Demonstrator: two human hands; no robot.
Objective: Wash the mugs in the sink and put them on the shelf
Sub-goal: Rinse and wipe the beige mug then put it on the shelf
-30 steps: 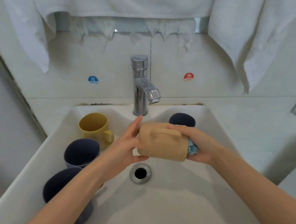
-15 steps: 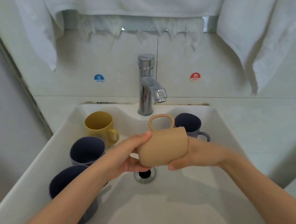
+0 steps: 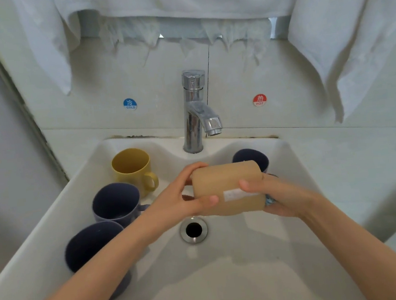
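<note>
Progress: early days, I reckon. Only the tan mug (image 3: 227, 188) is getting washed, and it hasn't been rinsed or put away yet.
Waiting: four more mugs stand in the sink (image 3: 229, 280). The yellow mug (image 3: 132, 167) is far left, the middle navy mug (image 3: 115, 202) is just nearer than it, and the near navy mug (image 3: 90, 247) is closest to me. The far navy mug (image 3: 253, 157) is tucked behind the tan one on the right.
Shelf: not in view, so I can't tell if anything's up there already.
Tan mug: it's on its side, in the air just above the drain (image 3: 193, 230), below the tap (image 3: 194, 111) and a bit nearer me. I can't see its handle from here.
Left hand (image 3: 177, 200): wrapped round the left end of the mug, fingers (image 3: 194, 169) curled over the top and thumb underneath on the near side. It's a firm grip.
Right hand (image 3: 278, 195): thumb pressed along the mug's side by the white label. The other fingers are hidden behind the right end, so I can't say how they lie.
Cloth: a bit of blue cloth (image 3: 269, 200) pokes out between my right palm and the mug.
Water: nothing visibly running from the tap, so the rinse is probably still to come.
</note>
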